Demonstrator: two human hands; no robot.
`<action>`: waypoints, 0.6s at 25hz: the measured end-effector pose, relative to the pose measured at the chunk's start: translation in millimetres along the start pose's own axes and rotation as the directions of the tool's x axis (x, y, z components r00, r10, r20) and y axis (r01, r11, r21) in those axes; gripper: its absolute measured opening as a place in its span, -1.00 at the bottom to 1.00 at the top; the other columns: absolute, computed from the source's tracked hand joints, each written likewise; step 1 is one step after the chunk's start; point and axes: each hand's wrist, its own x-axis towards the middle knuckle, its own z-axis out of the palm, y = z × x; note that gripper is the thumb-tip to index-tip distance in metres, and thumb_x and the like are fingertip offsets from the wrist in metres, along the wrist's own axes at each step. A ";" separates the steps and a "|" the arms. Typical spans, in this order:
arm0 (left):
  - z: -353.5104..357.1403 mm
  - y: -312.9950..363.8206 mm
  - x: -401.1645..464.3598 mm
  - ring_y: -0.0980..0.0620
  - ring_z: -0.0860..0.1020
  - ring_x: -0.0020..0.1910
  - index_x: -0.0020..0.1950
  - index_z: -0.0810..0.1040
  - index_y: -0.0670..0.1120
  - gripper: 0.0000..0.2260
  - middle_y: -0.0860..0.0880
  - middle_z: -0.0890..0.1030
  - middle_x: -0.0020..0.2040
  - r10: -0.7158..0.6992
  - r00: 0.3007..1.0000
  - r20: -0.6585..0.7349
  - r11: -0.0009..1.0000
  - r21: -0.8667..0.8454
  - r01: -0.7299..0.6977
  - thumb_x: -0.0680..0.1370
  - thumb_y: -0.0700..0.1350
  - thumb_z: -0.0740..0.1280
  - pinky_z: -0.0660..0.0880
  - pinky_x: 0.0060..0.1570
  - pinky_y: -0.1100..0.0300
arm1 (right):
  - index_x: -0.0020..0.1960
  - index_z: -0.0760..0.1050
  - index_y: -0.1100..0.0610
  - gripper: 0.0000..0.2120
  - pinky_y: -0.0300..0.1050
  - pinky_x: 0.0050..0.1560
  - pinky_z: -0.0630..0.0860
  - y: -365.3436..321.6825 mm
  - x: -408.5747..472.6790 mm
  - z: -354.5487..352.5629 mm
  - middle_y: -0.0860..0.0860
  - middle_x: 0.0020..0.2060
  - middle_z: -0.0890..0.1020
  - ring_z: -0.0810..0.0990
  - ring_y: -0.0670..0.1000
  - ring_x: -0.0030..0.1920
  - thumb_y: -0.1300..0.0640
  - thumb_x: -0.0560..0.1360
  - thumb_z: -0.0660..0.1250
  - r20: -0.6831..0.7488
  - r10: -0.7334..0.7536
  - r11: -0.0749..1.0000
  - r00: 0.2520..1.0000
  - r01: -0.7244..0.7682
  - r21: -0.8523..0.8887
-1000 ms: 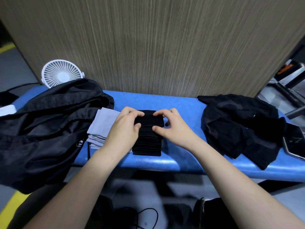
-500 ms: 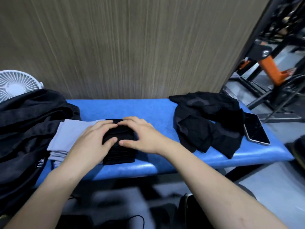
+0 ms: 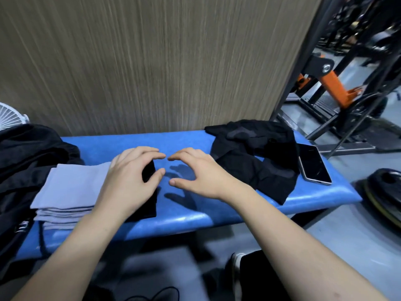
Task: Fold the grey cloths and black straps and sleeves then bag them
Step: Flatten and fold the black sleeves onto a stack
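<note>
A stack of folded grey cloths lies on the blue bench, left of centre. Right beside it is a stack of folded black pieces, mostly hidden under my left hand. That hand arches over the black stack with curved fingers and thumb, and I cannot tell whether it touches. My right hand hovers just right of the stack above bare bench, fingers loosely curved, holding nothing. A loose pile of unfolded black sleeves and straps lies further right.
A large black bag sprawls over the bench's left end, with a white fan behind it. A phone lies at the right end. A weight plate and an orange gym rack stand to the right. A wood-grain wall is behind.
My right hand has come off the black stack and moved right. My left hand stays over the stack. The view has swung to the right.
</note>
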 end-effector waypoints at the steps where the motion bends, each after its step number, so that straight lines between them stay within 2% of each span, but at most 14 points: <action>1: 6.6 6.0 3.9 0.03 0.47 0.26 0.19 0.62 0.11 -0.68 0.14 0.58 0.23 0.021 1.000 0.000 1.000 -0.005 -0.021 0.48 0.12 0.29 0.23 0.24 0.17 | 0.36 0.44 -0.08 -0.41 0.14 0.36 0.36 7.3 -6.4 -6.6 -0.08 0.27 0.51 0.45 0.03 0.31 -0.35 0.43 0.25 -0.015 0.018 1.000 1.000 -0.018 -0.011; 3: 21.1 19.0 10.7 0.05 0.46 0.26 0.18 0.61 0.11 -0.67 0.15 0.58 0.21 0.067 0.998 0.008 0.998 -0.018 -0.067 0.48 0.15 0.26 0.20 0.24 0.21 | 0.34 0.46 -0.07 -0.38 0.12 0.34 0.38 23.0 -20.6 -20.4 -0.09 0.23 0.53 0.47 0.02 0.25 -0.38 0.40 0.19 -0.050 0.056 0.998 0.997 -0.057 -0.023; 7: 50.4 48.0 19.4 0.07 0.46 0.25 0.18 0.61 0.10 -0.70 0.18 0.58 0.19 0.135 0.991 0.010 0.990 -0.049 -0.134 0.49 0.12 0.30 0.17 0.23 0.25 | 0.32 0.49 -0.05 -0.39 0.13 0.30 0.41 53.3 -53.4 -45.4 -0.10 0.22 0.53 0.47 0.03 0.23 -0.36 0.40 0.21 -0.110 0.134 0.991 0.985 -0.136 -0.014; 11: 78.6 73.5 22.8 0.07 0.45 0.23 0.18 0.60 0.13 -0.74 0.22 0.57 0.18 0.153 0.987 0.047 0.984 -0.101 -0.148 0.50 0.07 0.35 0.20 0.23 0.20 | 0.32 0.50 -0.04 -0.50 0.12 0.32 0.40 77.5 -84.4 -65.7 -0.10 0.23 0.53 0.47 0.03 0.23 -0.21 0.45 0.37 -0.173 0.205 0.979 0.963 -0.204 0.023; 15: 104.7 89.5 23.5 0.08 0.45 0.21 0.24 0.55 0.15 -0.72 0.24 0.51 0.22 0.125 0.984 0.128 0.986 -0.126 -0.109 0.53 0.04 0.42 0.27 0.21 0.16 | 0.36 0.47 -0.06 -0.47 0.07 0.36 0.36 98.2 -104.9 -78.2 -0.07 0.28 0.48 0.44 0.06 0.28 -0.13 0.44 0.48 -0.165 0.279 0.956 0.946 -0.290 -0.049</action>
